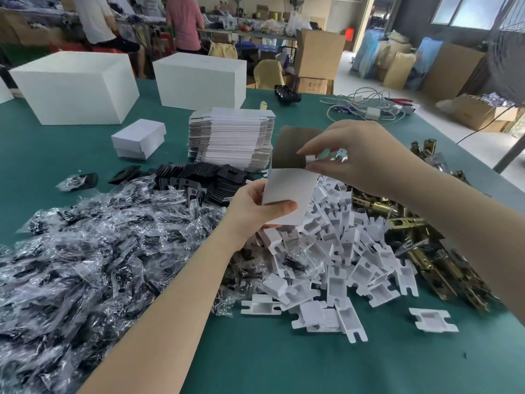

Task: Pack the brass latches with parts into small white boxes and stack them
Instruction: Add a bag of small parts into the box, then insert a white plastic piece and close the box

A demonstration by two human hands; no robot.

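A green cloth-covered table (284,359) carries heaps: clear plastic bags of dark screws (93,251) toward the left edge, white plastic inserts (341,265) mid-table, brass latches (434,245) by the right edge. Behind lie black plates (199,177), flat white carton blanks (231,137) (neatly stacked), two stacked small white boxes (138,139), and two large white boxes (74,86) near the far edge.

Bare green table (270,362) lies open at 6 o'clock; bagged screws (85,251) crowd 9 o'clock, white inserts (335,265) the centre, brass latches (431,251) block 3 o'clock
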